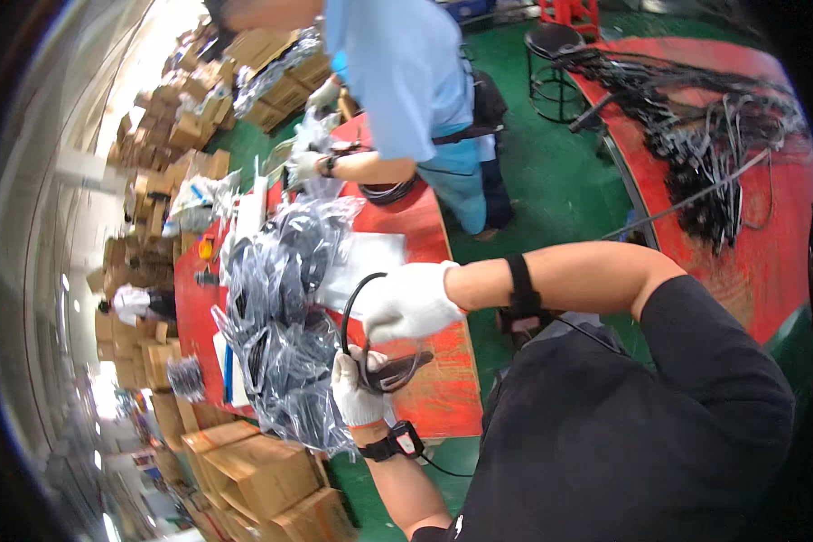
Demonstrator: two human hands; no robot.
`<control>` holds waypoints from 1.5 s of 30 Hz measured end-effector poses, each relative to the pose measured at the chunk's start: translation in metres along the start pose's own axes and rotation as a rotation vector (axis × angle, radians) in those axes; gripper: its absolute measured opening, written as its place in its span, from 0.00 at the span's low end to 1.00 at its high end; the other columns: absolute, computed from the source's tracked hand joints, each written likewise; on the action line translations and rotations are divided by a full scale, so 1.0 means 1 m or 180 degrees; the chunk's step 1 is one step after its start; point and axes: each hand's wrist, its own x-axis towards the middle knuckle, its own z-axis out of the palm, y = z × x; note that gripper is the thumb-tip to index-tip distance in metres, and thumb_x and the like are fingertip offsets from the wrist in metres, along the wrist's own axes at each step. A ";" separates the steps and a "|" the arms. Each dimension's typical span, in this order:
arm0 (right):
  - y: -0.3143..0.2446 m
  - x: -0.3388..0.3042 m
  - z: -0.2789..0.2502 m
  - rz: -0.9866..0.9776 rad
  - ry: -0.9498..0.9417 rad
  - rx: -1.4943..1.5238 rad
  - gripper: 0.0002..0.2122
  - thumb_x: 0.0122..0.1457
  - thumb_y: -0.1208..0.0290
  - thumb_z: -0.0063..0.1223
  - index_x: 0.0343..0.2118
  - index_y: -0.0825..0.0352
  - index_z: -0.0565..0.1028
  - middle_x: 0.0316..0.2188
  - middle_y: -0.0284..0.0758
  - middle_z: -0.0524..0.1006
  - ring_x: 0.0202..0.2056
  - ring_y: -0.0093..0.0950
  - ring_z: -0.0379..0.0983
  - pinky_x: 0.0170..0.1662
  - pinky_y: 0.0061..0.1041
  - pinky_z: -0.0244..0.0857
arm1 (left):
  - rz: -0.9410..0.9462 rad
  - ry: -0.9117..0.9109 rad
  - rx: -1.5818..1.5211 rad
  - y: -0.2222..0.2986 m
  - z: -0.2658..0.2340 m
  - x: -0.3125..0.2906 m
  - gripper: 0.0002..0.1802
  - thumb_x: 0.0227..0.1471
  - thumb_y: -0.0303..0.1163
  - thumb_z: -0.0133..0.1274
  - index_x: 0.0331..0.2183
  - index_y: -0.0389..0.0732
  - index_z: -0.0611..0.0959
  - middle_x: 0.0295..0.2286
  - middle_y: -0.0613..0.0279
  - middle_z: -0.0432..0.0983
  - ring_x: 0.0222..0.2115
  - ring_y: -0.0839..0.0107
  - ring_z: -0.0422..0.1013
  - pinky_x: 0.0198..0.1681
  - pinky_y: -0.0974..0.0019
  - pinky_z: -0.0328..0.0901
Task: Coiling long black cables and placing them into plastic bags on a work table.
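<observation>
1. Left hand (359, 387) (white glove, wrist device) is at lower centre of the frame, fingers clenched round a coiled black cable (370, 348) at its bundled end.
2. Right hand (409, 300) (white glove, black armband on the forearm) sits just above it at centre, fingers closed on the upper arc of the same cable loop. The cable hangs in the air between both hands, over the near edge of the red table (438, 397).
3. Risk: the loop looks springy; should either grip loosen, the coil could likely unwind and need rewinding.
4. Risk: the heap of bagged cables (280, 325) lies just left of the hands, touching or nearly touching the left glove (cannot tell which). A swing of the loop could snag a bag or drag the heap toward the table edge.
5. Risk: the work is held close to the table's near edge; a dropped cable could fall to the green floor (551, 181) or among the boxes (253, 461) at lower left.
6. Surroundings: a flat clear bag (370, 257) lies on the table behind the hands. A co-worker (406, 81) in a light blue shirt stands at upper centre, gloved hands at the far end of the table.
7. A second red table (759, 235) at upper right carries a mass of loose black cables (696, 135); a stool (551, 54) stands beside it.
</observation>
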 end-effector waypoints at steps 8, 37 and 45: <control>0.042 -0.038 -0.022 0.0565 0.0325 -0.0682 0.17 0.70 0.48 0.46 0.47 0.54 0.81 0.40 0.36 0.82 0.42 0.42 0.79 0.45 0.42 0.73 | -0.0704 -0.0339 -0.0333 -0.031 0.074 0.004 0.29 0.72 0.56 0.41 0.36 0.39 0.77 0.13 0.75 0.54 0.14 0.76 0.51 0.24 0.65 0.50; 0.053 -0.107 0.023 0.1218 -0.0731 0.0037 0.23 0.71 0.50 0.44 0.60 0.58 0.75 0.51 0.48 0.80 0.52 0.49 0.77 0.57 0.43 0.69 | -0.1123 0.0801 -0.0505 0.011 -0.081 0.019 0.23 0.72 0.46 0.47 0.27 0.42 0.77 0.12 0.79 0.51 0.13 0.79 0.47 0.21 0.69 0.49; 0.020 -0.323 -0.013 0.2670 -0.0218 -0.1600 0.14 0.64 0.58 0.58 0.52 0.46 0.82 0.28 0.39 0.80 0.33 0.43 0.80 0.35 0.40 0.73 | -0.0899 0.1352 -0.0210 0.017 -0.183 0.053 0.24 0.69 0.50 0.50 0.24 0.46 0.73 0.13 0.77 0.52 0.14 0.77 0.50 0.21 0.68 0.54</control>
